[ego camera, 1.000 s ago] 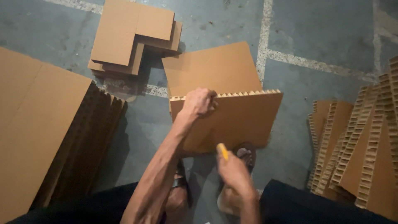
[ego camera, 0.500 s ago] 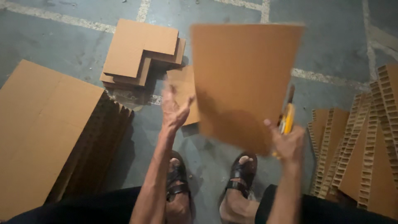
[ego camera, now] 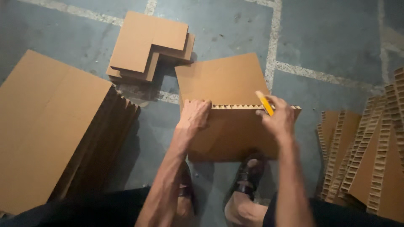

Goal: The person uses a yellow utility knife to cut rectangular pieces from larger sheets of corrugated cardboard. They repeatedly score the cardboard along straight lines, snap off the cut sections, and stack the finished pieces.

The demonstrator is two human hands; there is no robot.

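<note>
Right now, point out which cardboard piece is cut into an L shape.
The top piece of the small stack at the upper left: a corner is notched out. The hand-held honeycomb board and the flat sheet behind it are rectangular.

Brown honeycomb-edged cardboard panel point(ego camera: 235, 132) at centre; yellow cutter point(ego camera: 264, 103) centre right; grey-blue floor point(ego camera: 328, 38) with pale lines; black sandals point(ego camera: 248, 176) below.

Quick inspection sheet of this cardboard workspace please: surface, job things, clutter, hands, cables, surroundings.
Surface: grey concrete floor with pale seams.
Job's things: honeycomb cardboard board held upright on edge; flat cardboard sheet lying behind it.
Clutter: L-shaped cardboard stack; large leaning sheets at left; honeycomb pieces at right.
Grippers: left hand grips the board's top edge; right hand holds a yellow knife against that edge.
Cables: nothing seen.
Surroundings: sandalled feet below.
</note>
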